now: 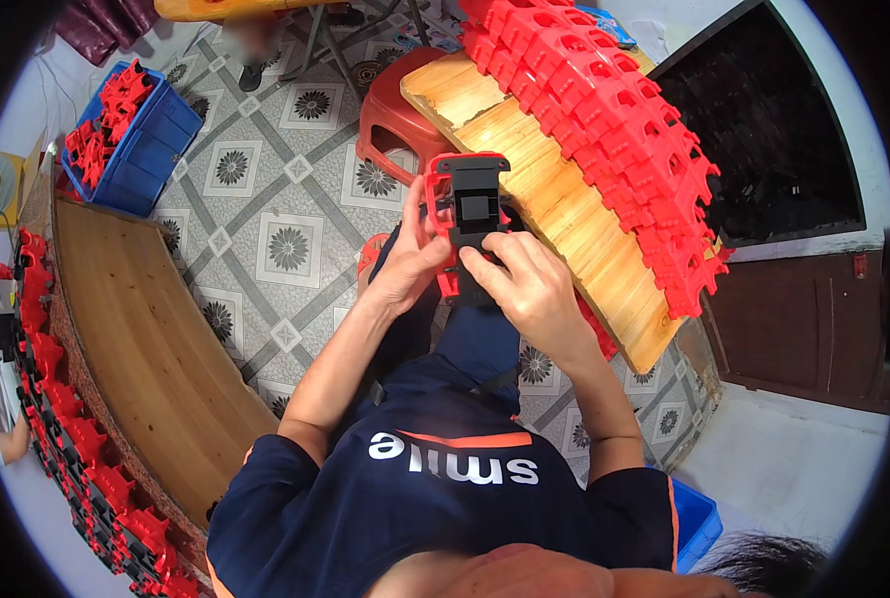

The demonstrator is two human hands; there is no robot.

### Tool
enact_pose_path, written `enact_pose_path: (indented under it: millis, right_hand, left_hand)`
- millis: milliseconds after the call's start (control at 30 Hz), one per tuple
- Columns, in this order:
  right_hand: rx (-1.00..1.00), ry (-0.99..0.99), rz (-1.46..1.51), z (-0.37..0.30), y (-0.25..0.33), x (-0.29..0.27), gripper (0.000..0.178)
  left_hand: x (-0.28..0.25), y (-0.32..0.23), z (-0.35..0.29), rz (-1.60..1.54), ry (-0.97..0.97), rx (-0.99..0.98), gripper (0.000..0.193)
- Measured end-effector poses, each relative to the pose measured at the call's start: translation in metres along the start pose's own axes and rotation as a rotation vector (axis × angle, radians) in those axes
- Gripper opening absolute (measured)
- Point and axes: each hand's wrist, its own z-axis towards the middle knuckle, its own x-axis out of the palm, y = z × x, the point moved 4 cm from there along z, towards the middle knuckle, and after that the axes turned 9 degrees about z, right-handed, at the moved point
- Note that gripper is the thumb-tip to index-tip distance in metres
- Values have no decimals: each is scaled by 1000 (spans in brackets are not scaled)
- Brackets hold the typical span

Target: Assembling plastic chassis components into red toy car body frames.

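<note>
We see two bare hands close together, both on one red-and-black plastic part (478, 189). The part is in front of the body, over the knees. The left hand (412, 261) is wrapped round its red side. The right hand (533, 291) has its thumb and fingers on the lower black bit, but we cannot tell if they pinch it or just press.

Just past the hands we see a red stool (405, 105). Right of them is a wooden board (574, 214) with stacked red plastic parts (604, 130) on it. Far to their left, we find a wooden bench (146, 309) and a long row of red and black parts (76, 439). Beyond the bench sits a blue bin (151, 149) full of red pieces (116, 110).
</note>
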Motion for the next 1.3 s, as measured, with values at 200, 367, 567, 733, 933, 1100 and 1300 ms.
enact_pose_path:
  millis: [200, 367, 567, 733, 933, 1100, 1300]
  right_hand:
    - [89, -195, 227, -7, -23, 4, 31]
    - [156, -407, 284, -10, -31, 6, 29]
    - [51, -335, 460, -13, -21, 12, 32]
    - [533, -617, 442, -17, -62, 15, 42]
    - [686, -433, 980, -22, -68, 42, 48]
    - [581, -423, 884, -22, -53, 31, 45]
    - [490, -266, 774, -16, -64, 20, 57]
  left_hand:
    - [19, -5, 2, 43, -42, -11, 103]
    - [19, 0, 1, -63, 30, 6, 96]
    - [18, 1, -3, -40, -18, -10, 84]
    - [24, 2, -2, 107, 51, -68, 101]
    - [30, -8, 0, 230, 29, 57, 103]
    - [35, -3, 10, 462, -46, 126, 73]
    - [41, -2, 15, 346, -213, 191, 51]
